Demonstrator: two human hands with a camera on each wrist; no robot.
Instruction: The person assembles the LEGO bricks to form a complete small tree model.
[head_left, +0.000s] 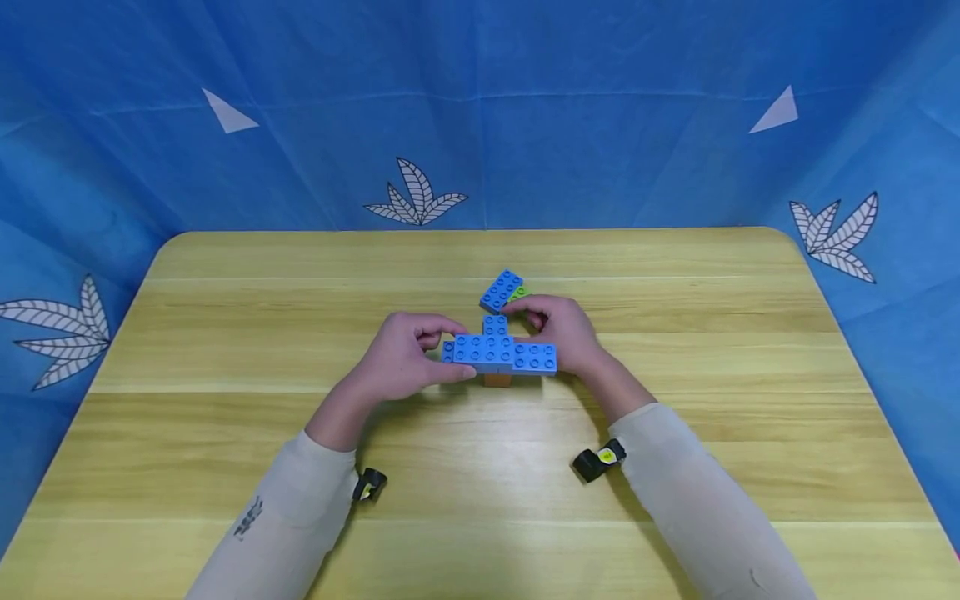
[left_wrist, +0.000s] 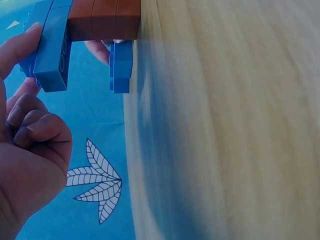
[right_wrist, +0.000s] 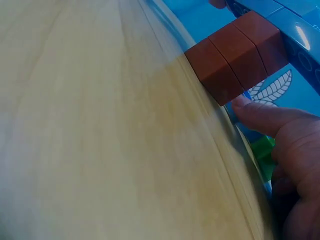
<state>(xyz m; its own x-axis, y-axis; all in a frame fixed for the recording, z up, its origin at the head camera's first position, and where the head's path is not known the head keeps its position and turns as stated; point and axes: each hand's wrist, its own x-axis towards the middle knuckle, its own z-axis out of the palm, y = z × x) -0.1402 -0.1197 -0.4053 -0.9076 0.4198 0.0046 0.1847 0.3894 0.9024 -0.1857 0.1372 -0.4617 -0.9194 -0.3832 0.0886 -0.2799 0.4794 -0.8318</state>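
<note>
Apparently for balance, the top brick (head_left: 483, 350) is pinched at nine o'clock by the left hand (head_left: 393, 358), above the brown column (right_wrist: 237, 55); at two o'clock, whether anything is gripped by the right hand (head_left: 566, 333) cannot be told.

A column of reddish-brown bricks (right_wrist: 237, 56) is borne by the wood-grained worktop (head_left: 480, 517); beyond it, a blue brick (head_left: 500, 290) and a green brick (head_left: 519, 293) are also carried.

Blue curtain (head_left: 600, 167), leaf prints (head_left: 415, 185), behind wooden table (head_left: 300, 283).
</note>
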